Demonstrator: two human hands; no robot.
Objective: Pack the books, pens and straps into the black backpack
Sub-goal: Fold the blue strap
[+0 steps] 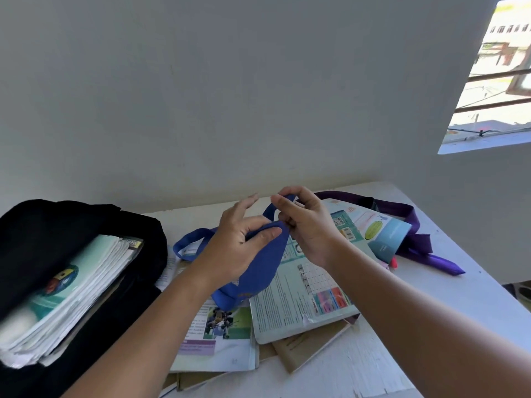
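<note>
The black backpack (143, 242) lies open at the left with a stack of books (71, 288) inside it. A blue strap (258, 268) hangs over the loose books (301, 297) in the middle of the table. My left hand (238, 245) holds its wide folded part with thumb and palm. My right hand (304, 222) pinches the strap's narrow end just above. One blue loop (189, 239) trails left toward the backpack. A purple strap (416, 242) lies at the back right, partly under a book (379, 228).
Several books and brown notebooks (310, 349) lie overlapped on the white table (459, 297). A small red-pink thing (393, 262) shows beside the purple strap. The grey wall stands close behind the table. A barred window (494, 81) is at the upper right.
</note>
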